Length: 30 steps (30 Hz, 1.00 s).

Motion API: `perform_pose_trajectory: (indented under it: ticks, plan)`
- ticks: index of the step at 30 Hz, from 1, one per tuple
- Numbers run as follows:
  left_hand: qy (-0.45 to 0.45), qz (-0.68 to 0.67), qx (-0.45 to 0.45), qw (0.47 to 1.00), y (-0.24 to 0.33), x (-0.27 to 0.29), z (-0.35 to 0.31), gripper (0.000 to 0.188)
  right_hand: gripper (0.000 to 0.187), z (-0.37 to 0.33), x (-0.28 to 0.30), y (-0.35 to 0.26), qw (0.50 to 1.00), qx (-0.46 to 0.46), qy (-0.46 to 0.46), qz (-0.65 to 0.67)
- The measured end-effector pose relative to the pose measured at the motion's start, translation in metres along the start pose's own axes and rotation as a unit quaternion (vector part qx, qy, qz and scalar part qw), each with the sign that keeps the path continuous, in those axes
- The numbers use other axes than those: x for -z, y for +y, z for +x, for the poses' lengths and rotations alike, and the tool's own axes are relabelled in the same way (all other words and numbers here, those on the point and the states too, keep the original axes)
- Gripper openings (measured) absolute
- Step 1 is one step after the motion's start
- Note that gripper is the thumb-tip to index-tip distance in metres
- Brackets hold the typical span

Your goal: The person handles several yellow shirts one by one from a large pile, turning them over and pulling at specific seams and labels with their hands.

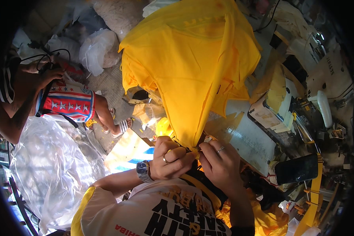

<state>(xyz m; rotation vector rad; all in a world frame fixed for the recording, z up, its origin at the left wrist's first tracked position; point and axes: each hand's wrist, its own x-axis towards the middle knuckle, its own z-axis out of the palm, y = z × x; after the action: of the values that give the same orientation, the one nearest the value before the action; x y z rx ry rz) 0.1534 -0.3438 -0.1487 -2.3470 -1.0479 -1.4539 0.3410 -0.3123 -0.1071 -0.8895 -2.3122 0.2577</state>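
Note:
A large piece of yellow cloth (177, 70), apparently a garment with faint printing at its far end, spreads out in front of me. It narrows to a gathered end close to my body. My left hand (171, 160), with a metal watch (143, 170) on the wrist and a ring, is closed with its fingers curled at that gathered end. Beside it, my right hand (221, 162), also wearing a ring, pinches the same end of cloth. The fingertips nearly meet there, and the exact fold between them is hidden.
To the right are a worktable (246, 139), a white-and-yellow machine housing (277, 102) and a dark smartphone (297, 169). More yellow cloth (267, 216) lies at lower right. Clear plastic sheeting (55, 169) fills the left, where another person (23, 90) sits. Stuffed bags (100, 51) stand behind.

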Motion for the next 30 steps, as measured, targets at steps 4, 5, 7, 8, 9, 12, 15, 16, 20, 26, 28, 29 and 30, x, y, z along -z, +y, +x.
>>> perform_pose_trajectory:
  ticks: [4,5,7,8,9,12,15,16,20,26,28,29,30]
  plan:
    - [-0.012,0.012,-0.021,1.000,0.001,0.004,0.002,0.031,0.024,0.004,-0.004,0.001,0.999,0.034,0.000,0.024]
    - [-0.010,0.013,-0.024,1.000,0.001,0.004,0.002,0.031,0.024,0.003,-0.004,0.001,0.999,0.037,-0.003,0.029]
    - [-0.006,0.015,-0.030,0.999,0.002,0.005,0.004,0.030,0.025,0.003,-0.005,0.001,0.998,0.043,-0.010,0.039]
    - [-0.007,0.014,-0.035,0.999,0.001,0.005,0.005,0.031,0.025,0.002,-0.004,0.002,0.998,0.041,-0.013,0.039]
    - [-0.007,0.014,-0.041,0.999,0.001,0.005,0.005,0.031,0.025,0.000,-0.003,0.002,0.998,0.039,-0.016,0.039]
    - [-0.015,0.005,-0.044,0.999,0.000,0.005,0.004,0.033,0.025,-0.006,-0.005,0.003,0.999,0.011,0.008,0.048]
    - [-0.008,0.001,-0.042,0.999,-0.001,0.004,0.002,0.033,0.025,-0.008,-0.003,0.003,0.998,0.011,0.014,0.057]
    - [-0.003,0.001,-0.043,0.999,-0.001,0.002,0.002,0.033,0.024,-0.008,-0.003,0.004,0.998,0.017,0.012,0.059]
    - [-0.013,0.020,-0.053,0.998,0.001,0.006,0.002,0.023,0.022,-0.008,-0.004,0.002,0.997,0.014,-0.018,0.080]
    - [-0.029,-0.062,-0.094,0.993,-0.009,-0.002,0.001,0.017,0.018,-0.020,0.001,0.013,0.992,-0.084,-0.027,0.093]
    - [-0.076,-0.007,0.004,0.997,-0.031,-0.010,0.024,0.024,0.023,-0.020,0.006,0.015,0.968,-0.157,-0.002,0.195]
    - [-0.108,0.037,0.055,0.992,-0.040,-0.014,0.037,0.026,0.025,-0.019,0.008,0.016,0.950,-0.192,0.011,0.244]
    - [-0.143,0.008,0.059,0.988,-0.054,-0.015,0.034,0.024,0.030,-0.015,0.010,0.016,0.940,-0.207,0.009,0.269]
